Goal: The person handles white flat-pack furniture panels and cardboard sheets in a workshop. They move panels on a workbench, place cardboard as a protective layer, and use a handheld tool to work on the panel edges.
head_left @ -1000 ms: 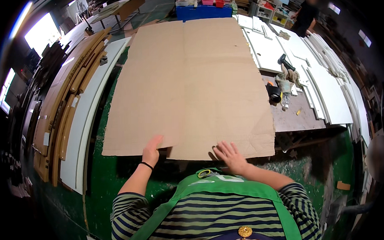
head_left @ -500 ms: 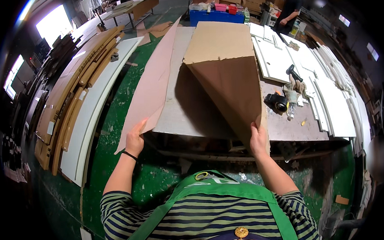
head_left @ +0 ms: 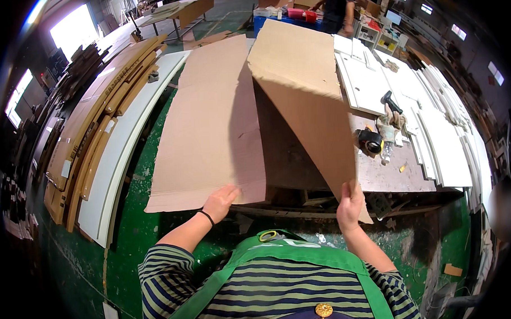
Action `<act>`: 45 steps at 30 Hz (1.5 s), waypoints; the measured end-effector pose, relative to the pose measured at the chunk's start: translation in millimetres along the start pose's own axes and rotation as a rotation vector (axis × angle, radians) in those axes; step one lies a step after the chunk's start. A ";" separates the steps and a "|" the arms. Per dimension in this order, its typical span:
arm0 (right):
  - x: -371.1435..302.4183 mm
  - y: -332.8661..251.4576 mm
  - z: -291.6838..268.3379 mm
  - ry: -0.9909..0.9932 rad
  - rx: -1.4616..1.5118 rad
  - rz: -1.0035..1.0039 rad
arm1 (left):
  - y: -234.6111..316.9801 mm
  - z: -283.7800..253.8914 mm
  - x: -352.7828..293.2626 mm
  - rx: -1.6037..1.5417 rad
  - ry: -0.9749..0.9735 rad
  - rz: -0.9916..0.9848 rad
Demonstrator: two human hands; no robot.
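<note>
Right hand (head_left: 350, 204), one: pinching the right cardboard panel (head_left: 315, 109), raised above the counter (head_left: 391, 179). Left hand (head_left: 221, 202), one: at the left cardboard panel (head_left: 204, 133), across the counter's left edge; pinch, we cannot tell. Bottle (head_left: 386, 155), one, counter's right: could topple, we judge, if the right panel swings.

Strong light overexposes the far-left opening (head_left: 73, 28). White panels (head_left: 443, 141) at right reflect brightly. A soft shadow crosses the left cardboard section (head_left: 209, 127); the right cardboard section (head_left: 321, 112) shows motion blur. Fisheye curvature bends straight edges; corners fade to black.
</note>
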State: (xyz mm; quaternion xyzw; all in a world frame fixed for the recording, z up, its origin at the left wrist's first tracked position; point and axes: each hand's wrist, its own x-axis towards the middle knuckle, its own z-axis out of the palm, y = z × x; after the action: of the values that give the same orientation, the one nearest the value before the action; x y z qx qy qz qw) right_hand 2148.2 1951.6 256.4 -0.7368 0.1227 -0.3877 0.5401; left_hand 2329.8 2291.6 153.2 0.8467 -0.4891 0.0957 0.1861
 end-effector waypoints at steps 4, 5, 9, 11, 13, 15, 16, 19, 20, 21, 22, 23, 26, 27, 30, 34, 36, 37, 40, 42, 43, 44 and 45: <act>-19.6 6.9 18.1 -0.307 -0.169 -0.086 | -12.6 51.8 -16.4 0.174 -0.193 0.099; -20.9 5.5 23.9 -0.364 -0.283 -0.161 | -11.8 52.6 -16.8 0.144 -0.185 0.105; -34.9 29.3 41.6 -0.600 -0.656 -0.336 | -10.8 37.5 -13.7 0.066 -0.267 0.048; -48.3 56.5 48.5 -0.729 -0.779 -0.339 | -26.9 48.1 -18.5 0.149 -0.446 -0.043; -57.1 68.1 54.3 -0.789 -0.817 -0.323 | -43.3 55.8 -27.8 0.007 -0.495 -0.187; -61.2 71.3 57.8 -0.845 -0.853 -0.320 | -48.0 58.0 -37.3 -0.366 -0.404 -0.366; -63.1 72.8 59.6 -0.858 -0.864 -0.317 | -46.5 60.3 -44.2 -0.303 -0.333 -0.325; -67.9 75.0 60.6 -0.893 -0.892 -0.287 | -14.1 27.3 -36.8 0.089 -0.132 -0.062; -69.3 71.7 62.7 -0.916 -0.879 -0.290 | -14.8 31.3 -42.1 -0.087 -0.085 -0.188; -71.3 69.3 63.4 -0.938 -0.871 -0.288 | -16.0 41.6 -48.6 -0.268 -0.035 -0.311; -74.7 66.9 64.5 -0.949 -0.854 -0.285 | -18.6 49.9 -55.0 -0.449 0.016 -0.432; -77.9 65.6 63.9 -0.957 -0.845 -0.277 | -16.0 48.2 -52.8 -0.200 -0.035 -0.309; -85.1 62.4 60.6 -0.978 -0.805 -0.266 | 1.0 44.1 -53.7 0.113 -0.176 -0.297; -85.1 60.7 60.2 -0.984 -0.789 -0.267 | -6.0 53.3 -54.1 0.099 -0.223 -0.364; -76.9 53.4 59.3 -0.940 -0.789 -0.291 | -12.2 54.4 -43.4 0.011 -0.208 -0.445; -60.5 48.2 70.6 -0.839 -0.808 -0.353 | -50.0 74.2 -53.5 0.179 -0.191 -0.428; -47.2 54.6 73.3 -0.782 -0.834 -0.311 | -40.0 57.5 -31.5 0.160 -0.122 -0.379; -40.9 59.4 77.4 -0.716 -0.840 -0.396 | -45.3 62.1 -30.1 0.191 -0.133 -0.352; -36.6 61.5 76.8 -0.829 -0.977 -0.363 | -36.6 65.7 -17.2 0.266 -0.257 -0.369; -46.2 55.1 70.7 -0.840 -0.984 -0.432 | -31.4 71.8 -21.9 0.245 -0.060 -0.303; -50.3 49.7 67.5 -0.867 -0.977 -0.432 | -31.4 72.8 -21.1 0.226 -0.073 -0.291; -54.2 42.9 65.7 -0.897 -0.967 -0.434 | -30.1 75.6 -24.3 0.420 -0.085 -0.271; -57.0 36.0 64.1 -0.914 -0.951 -0.439 | -32.0 76.3 -27.7 0.381 -0.037 -0.232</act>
State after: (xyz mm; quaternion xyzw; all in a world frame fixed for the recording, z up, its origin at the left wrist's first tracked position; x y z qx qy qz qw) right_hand 2163.7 2016.8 191.8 -0.9906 -0.1125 -0.0429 0.0652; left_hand 2342.0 2296.8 67.0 0.9188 -0.3648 0.1489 0.0236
